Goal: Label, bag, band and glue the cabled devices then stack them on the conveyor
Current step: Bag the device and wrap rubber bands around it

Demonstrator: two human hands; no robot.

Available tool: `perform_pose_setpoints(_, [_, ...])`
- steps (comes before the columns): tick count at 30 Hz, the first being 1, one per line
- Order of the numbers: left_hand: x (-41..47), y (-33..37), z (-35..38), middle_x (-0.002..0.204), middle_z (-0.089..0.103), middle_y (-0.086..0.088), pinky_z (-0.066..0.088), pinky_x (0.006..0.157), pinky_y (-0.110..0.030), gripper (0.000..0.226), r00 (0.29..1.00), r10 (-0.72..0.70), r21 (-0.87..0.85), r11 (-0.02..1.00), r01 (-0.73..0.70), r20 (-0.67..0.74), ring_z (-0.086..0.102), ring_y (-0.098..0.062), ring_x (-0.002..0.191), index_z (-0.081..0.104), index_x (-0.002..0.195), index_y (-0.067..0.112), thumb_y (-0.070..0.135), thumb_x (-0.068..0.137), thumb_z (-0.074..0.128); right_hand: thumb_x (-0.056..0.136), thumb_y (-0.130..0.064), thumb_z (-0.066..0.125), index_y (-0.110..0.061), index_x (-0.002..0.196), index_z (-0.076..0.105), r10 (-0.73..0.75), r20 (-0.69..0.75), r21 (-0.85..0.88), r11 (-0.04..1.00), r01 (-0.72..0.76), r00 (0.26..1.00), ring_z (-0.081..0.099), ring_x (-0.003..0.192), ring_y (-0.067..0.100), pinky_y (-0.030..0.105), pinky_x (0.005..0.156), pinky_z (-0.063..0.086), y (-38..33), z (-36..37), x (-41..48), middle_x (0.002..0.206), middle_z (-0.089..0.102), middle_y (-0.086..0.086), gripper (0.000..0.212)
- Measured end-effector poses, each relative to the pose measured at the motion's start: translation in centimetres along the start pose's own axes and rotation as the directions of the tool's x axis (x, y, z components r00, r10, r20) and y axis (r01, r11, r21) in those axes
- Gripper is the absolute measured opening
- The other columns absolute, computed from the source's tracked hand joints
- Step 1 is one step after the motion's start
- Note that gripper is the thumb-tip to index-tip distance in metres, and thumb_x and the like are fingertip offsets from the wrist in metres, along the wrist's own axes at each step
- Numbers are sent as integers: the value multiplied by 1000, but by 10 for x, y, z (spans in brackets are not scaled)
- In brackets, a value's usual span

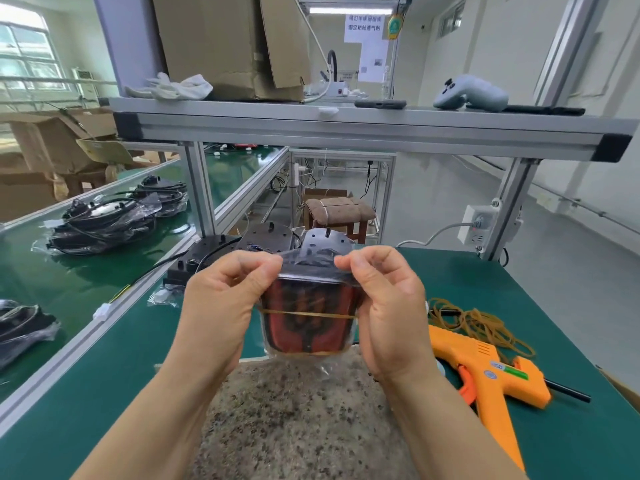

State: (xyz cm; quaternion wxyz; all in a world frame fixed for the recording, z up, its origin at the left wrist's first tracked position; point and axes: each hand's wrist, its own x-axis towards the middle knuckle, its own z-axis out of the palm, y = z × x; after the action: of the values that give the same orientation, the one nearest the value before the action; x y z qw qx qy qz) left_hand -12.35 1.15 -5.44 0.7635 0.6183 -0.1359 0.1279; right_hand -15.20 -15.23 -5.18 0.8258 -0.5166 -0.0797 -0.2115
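Head view: my left grip (221,306) and right grip (388,306) each pinch the top edge of the clear bag (304,268), thumb against forefinger, probably so I can fold the mouth shut. The bagged device (308,330) hangs between them above the speckled slab (298,410), with 1 rubber band (311,314) round its middle. Near right on the table (121,393) lie the glue gun (485,368) and loose bands (481,323), handy for sealing. Far left, finished devices (100,223) sit stacked on the conveyor (69,289).
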Motion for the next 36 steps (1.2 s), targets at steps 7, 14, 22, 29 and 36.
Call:
perform_pose_setpoints(7, [-41,-36,-32,100,71,-4,53,93,-28,8,978,162,114,977,-178,134,64,-19,110,76,72,12,7,73,70,76,-6,59,-17,66,63,-109,201,-83,988,128,973,60,78,22,28,85,51,24,-28,-29,72,62,5,16])
perform_pose_setpoints(14, [-80,-47,-65,94,70,4,50,96,-26,19,912,214,300,897,-326,351,64,-16,113,76,68,20,3,65,84,77,-11,59,-11,64,58,-100,485,-458,817,350,869,68,80,17,31,111,38,23,-52,-73,71,65,-4,13])
perform_pose_setpoints(22, [-97,-62,-75,97,65,13,45,98,-17,11,871,180,456,794,-403,456,59,-7,117,73,71,16,7,74,78,73,-8,61,-18,68,56,24,607,-666,562,491,795,66,82,10,35,115,35,35,-63,-94,74,62,-10,12])
perform_pose_setpoints(29, [-115,-66,-81,101,63,19,42,98,-16,9,835,78,554,715,-427,544,51,-4,125,75,75,20,14,79,80,77,-11,59,-12,67,58,158,621,-753,391,529,768,54,68,14,23,115,29,38,-73,-111,68,59,0,9])
perform_pose_setpoints(36, [-125,-60,-78,93,62,16,35,101,-13,17,792,32,585,656,-476,609,41,-4,133,74,72,25,39,81,77,82,-18,60,-18,69,62,236,483,-851,355,388,843,55,71,12,19,71,44,26,-68,-114,71,62,-6,13])
